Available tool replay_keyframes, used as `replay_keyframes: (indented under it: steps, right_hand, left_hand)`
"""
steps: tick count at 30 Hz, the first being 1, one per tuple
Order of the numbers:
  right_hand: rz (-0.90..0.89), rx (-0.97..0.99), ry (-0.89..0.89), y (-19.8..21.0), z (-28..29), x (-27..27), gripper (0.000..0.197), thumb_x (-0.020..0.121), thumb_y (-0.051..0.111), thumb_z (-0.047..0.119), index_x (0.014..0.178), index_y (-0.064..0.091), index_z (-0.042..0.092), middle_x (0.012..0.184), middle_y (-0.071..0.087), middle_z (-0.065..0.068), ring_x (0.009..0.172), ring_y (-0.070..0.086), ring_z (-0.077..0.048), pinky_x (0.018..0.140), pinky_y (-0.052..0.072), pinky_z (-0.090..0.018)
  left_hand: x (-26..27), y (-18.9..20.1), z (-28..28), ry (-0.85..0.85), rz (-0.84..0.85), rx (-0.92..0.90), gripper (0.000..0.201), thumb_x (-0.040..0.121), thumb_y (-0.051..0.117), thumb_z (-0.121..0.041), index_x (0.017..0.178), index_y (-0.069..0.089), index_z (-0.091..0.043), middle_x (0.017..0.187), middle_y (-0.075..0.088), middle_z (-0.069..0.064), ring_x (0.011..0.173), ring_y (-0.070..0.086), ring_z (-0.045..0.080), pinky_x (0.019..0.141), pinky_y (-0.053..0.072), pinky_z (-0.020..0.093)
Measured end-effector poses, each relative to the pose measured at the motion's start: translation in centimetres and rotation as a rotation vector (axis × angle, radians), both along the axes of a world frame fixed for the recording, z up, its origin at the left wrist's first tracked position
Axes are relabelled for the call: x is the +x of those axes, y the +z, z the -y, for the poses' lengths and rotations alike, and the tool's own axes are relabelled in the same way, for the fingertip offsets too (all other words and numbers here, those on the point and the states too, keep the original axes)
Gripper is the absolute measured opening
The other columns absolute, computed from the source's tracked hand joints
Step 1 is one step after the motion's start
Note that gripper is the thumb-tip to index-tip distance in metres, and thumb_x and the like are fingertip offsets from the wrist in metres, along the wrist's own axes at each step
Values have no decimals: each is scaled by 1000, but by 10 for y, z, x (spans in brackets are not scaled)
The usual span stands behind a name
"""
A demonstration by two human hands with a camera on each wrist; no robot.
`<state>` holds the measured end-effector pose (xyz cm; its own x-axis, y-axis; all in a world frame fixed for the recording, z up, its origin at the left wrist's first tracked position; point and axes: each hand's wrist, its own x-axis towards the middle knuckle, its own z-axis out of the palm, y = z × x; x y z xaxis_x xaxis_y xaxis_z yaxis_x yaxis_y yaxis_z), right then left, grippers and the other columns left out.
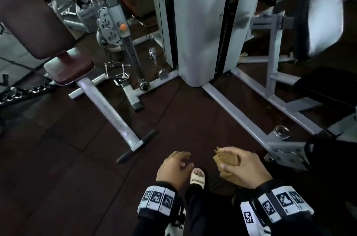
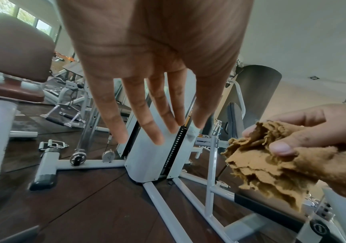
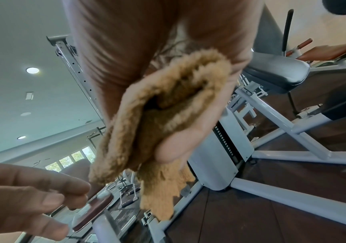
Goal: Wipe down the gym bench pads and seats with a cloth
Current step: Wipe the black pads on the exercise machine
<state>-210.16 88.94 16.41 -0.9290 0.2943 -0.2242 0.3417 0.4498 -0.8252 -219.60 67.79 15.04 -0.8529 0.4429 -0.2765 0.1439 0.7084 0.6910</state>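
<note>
The right hand clutched a bunched cloth in mid-air, well short of the bench seat's near edge, the left hand relaxed and empty; loose folds could slip free.

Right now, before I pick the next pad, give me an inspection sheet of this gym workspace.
Surface: dark brown floor, bare where visible.
Job's things: tan cloth bunched up; maroon bench seat and backrest at left; black pad at right.
Clutter: metal cable handle lying on the floor.
Hands: right hand grips the cloth; left hand holds nothing, fingers relaxed.
Cables: thin machine cable along the drilled upright.
Surroundings: white weight-stack column, white frame rails.
</note>
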Motion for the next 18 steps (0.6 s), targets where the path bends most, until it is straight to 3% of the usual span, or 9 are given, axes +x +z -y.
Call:
replay_keyframes:
  steps: [3,6,7,11,14,18]
  right_hand:
    - [-7,26,-20,-4,-19,-46,41,67,81,13,96,67,39,93,64,29,90,53,23,76,33,5]
    - [-6,47,-37,-5,-45,-95,41,68,81,13,99,68,35,96,65,23,88,54,20,75,34,4]
    - [-3,50,-43,-4,-55,-110,41,68,81,13,100,68,35,97,65,22,88,54,20,76,34,4]
    - [-31,74,-93,2,-90,-156,43,68,81,16,99,65,41,96,62,29,89,51,25,75,31,6]
    - [-75,75,-158,3,-109,-176,48,66,82,15,92,60,50,92,61,34,92,50,25,77,32,5]
    - [-62,59,-230,-3,-130,-194,49,66,83,14,92,60,49,93,60,36,92,50,26,78,32,5]
  left_hand:
    - [-50,-6,-25,-20,2,39,30,81,68,-24,111,67,-25,104,60,-15,80,60,-2,83,50,24]
    - [-103,-9,-56,-59,-53,55,30,80,69,-17,110,69,-17,100,59,-8,69,54,-5,71,39,0]
    - [-119,-8,-66,-68,-61,58,29,80,69,-16,109,69,-15,98,59,-7,68,51,-6,68,36,-3]
    - [-174,-3,-103,-78,-55,93,29,79,70,-15,108,69,-14,98,60,-7,70,53,-11,68,36,-3]
    - [-207,1,-129,-127,-30,119,31,81,69,-15,112,67,-14,104,61,-5,80,59,-4,74,41,0]
    - [-238,0,-160,-248,-75,110,32,82,69,-15,113,66,-12,102,60,-3,86,58,1,78,39,0]
